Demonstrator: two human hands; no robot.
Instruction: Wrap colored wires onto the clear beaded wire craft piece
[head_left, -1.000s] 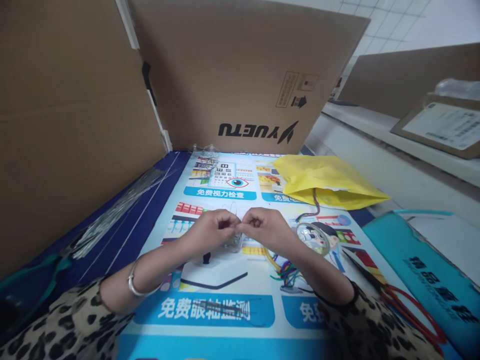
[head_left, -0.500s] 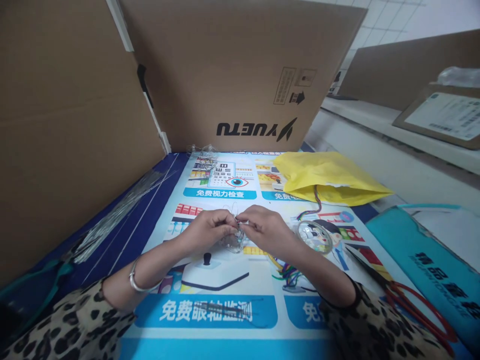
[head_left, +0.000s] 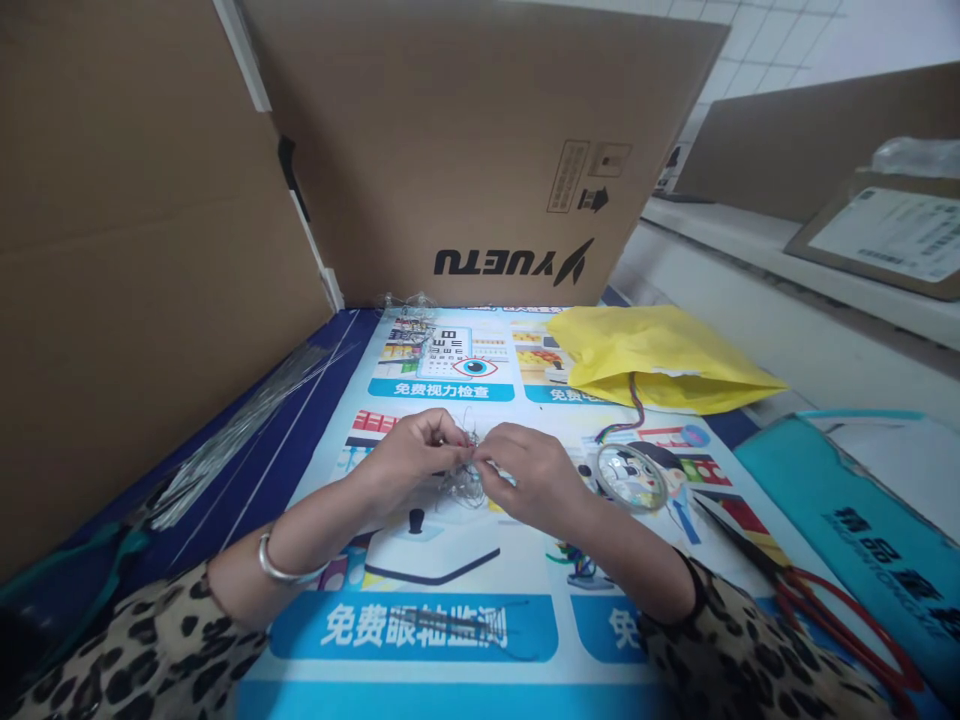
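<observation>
Thin silvery wirework (head_left: pixel 466 486) with clear bits hangs at and below the fingertips, over the printed poster sheet (head_left: pixel 405 690). My left hand (head_left: pixel 420 452) pinches its upper part between thumb and forefinger. From the right, my right hand (head_left: pixel 531 470) meets it with thumb and forefinger closed on a fine end of the wirework. The two hands' fingertips nearly touch. Exactly which strand each hand grips is too small to tell.
Wires (head_left: pixel 232 435) and teal-handled pliers (head_left: pixel 120 550) lie left. Clear wire pieces (head_left: pixel 409 305) sit at the back. Right are a round clear dish (head_left: pixel 631 476), colored threads (head_left: pixel 581 565), a yellow bag (head_left: pixel 652 350), red-handled scissors (head_left: pixel 840 620) and a teal packet (head_left: pixel 862 520). Cardboard (head_left: pixel 480 150) stands behind.
My right hand has turned slightly, and its fingers have shifted a little at the wirework. My left fingertips have moved slightly; the wirework hangs at a different angle.
</observation>
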